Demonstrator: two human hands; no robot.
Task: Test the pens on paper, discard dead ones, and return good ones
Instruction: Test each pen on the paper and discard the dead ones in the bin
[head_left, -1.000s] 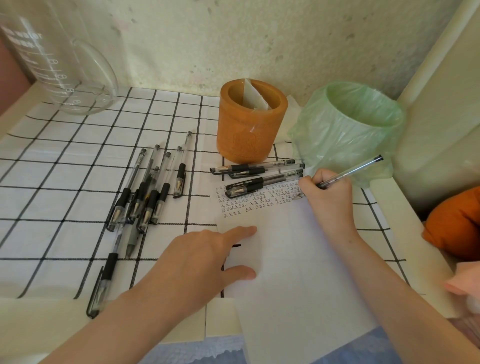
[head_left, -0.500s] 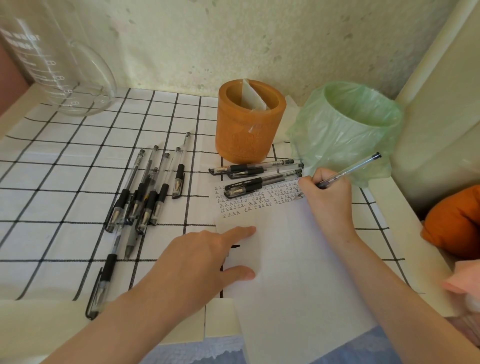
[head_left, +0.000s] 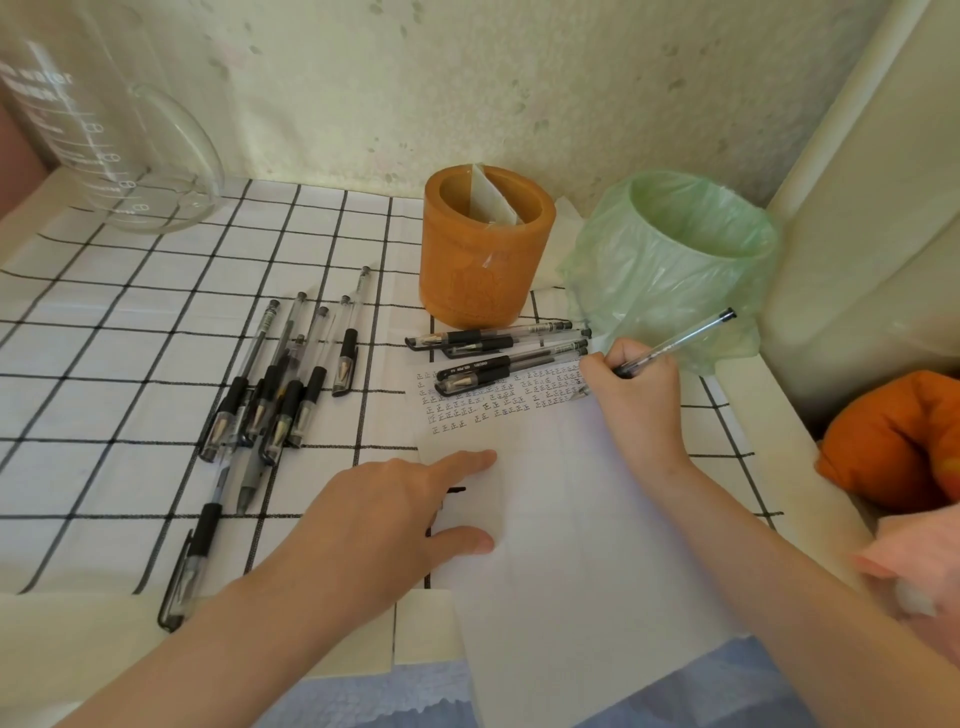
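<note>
1. Head view, right hand (head_left: 631, 395): grips a clear pen (head_left: 675, 340) in curled fingers at the far right corner of the paper (head_left: 571, 545), barrel slanting up to the right, tip hidden behind the hand.
2. Left hand (head_left: 384, 519): lies flat with straight, spread fingers, forefinger and thumb pressing the sheet's left edge; holds nothing.
3. Between the hands, toward the right one: rows of small written marks across the far end of the sheet.
4. Just left of the right hand: four black-gripped pens (head_left: 498, 358) side by side over the paper's far edge, touching one another.
5. Beyond and left of the left hand: loose pens (head_left: 280, 395) heaped on the checked cloth (head_left: 104, 364); single pen (head_left: 189, 566) apart, beside the left forearm.
6. Beyond the right hand: orange holder (head_left: 485, 249) upright with a white slip inside; green-bagged bin (head_left: 675, 260) beside it, just behind the held pen.
7. Far beyond the left hand: glass jug (head_left: 104, 130).
</note>
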